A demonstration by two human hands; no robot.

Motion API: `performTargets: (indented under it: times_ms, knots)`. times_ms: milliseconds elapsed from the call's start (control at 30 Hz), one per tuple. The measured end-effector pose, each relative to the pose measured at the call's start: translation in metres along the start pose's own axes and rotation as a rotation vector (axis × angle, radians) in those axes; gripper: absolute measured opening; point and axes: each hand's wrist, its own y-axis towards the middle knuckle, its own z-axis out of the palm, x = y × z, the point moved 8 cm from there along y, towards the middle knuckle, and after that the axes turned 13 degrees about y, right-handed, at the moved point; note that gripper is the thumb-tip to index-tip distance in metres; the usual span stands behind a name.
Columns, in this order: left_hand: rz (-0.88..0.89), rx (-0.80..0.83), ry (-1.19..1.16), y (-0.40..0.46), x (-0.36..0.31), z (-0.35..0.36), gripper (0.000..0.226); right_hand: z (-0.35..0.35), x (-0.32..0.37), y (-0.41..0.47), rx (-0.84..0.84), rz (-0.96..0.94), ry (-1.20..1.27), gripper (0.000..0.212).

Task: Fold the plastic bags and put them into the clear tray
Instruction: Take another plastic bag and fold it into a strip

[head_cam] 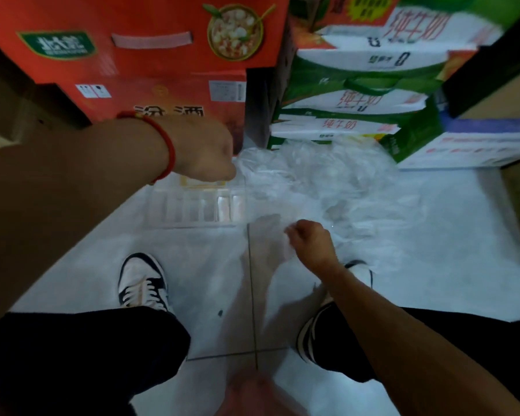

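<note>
A heap of clear plastic bags (318, 178) lies on the white floor in front of the stacked boxes. One thin clear bag (267, 235) stretches between my hands. My left hand (206, 153), with a red bracelet on its wrist, is raised above the clear tray (192, 205) and pinches the bag's upper edge with curled fingers. My right hand (309, 243) is lower, near my right knee, and grips the bag's other end. The tray stands on the floor, its compartments see-through; what lies inside is too blurred to tell.
Red cartons (150, 55) are stacked at the back left, green and white milk cartons (357, 94) at the back right, and a white and blue box (478, 145) at the right. My two shoes (143, 280) rest on the tiled floor.
</note>
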Motion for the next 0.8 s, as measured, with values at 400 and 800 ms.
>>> performTargets:
  times_ms: [400,800]
  knots:
    - [0.41,-0.4,-0.648,-0.06,-0.092,-0.093,0.035,-0.164,0.217,-0.111,0.269,-0.23,0.469,0.018]
    - [0.235,-0.847,-1.072,-0.107,-0.061,-0.13,0.013,-0.242,0.26,-0.119,0.003,-0.446,0.4,0.008]
